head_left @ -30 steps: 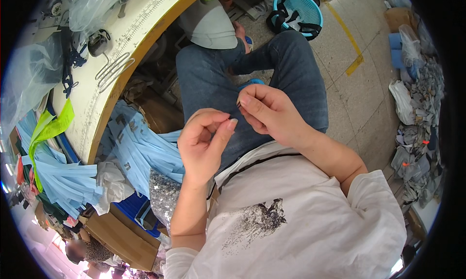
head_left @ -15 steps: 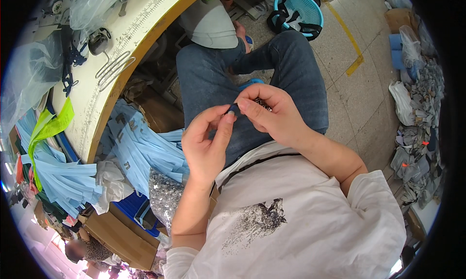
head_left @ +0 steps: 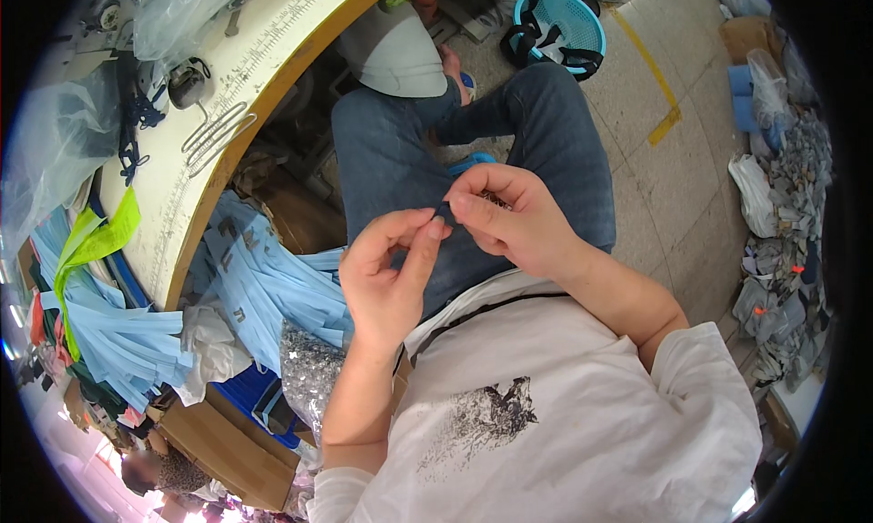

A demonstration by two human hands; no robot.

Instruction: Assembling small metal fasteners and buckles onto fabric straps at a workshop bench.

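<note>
Over my lap, a small dark blue piece (head_left: 444, 211), perhaps cloth or cord, is pinched between both hands. My left hand (head_left: 389, 266) is closed, with thumb and forefinger on its lower left side. My right hand (head_left: 516, 216) grips the upper right side between thumb and bent forefinger. Something small, patterned and metallic-looking (head_left: 496, 199) shows behind my right thumb, mostly covered by the fingers, so its kind is unclear. Beneath the hands are my jeans (head_left: 386, 150).
A curved white worktable (head_left: 168, 191) stands at left, with bent wire (head_left: 218, 136) and clear plastic (head_left: 55, 150) on it. Light blue strips (head_left: 259, 277) hang beside my left arm. A turquoise basket (head_left: 582, 36) is on the floor ahead; grey scraps (head_left: 787, 241) are heaped at right.
Both hands keep their pinch on the small piece. My right hand has dropped slightly, and the left fingertips have shifted a little to the right.
</note>
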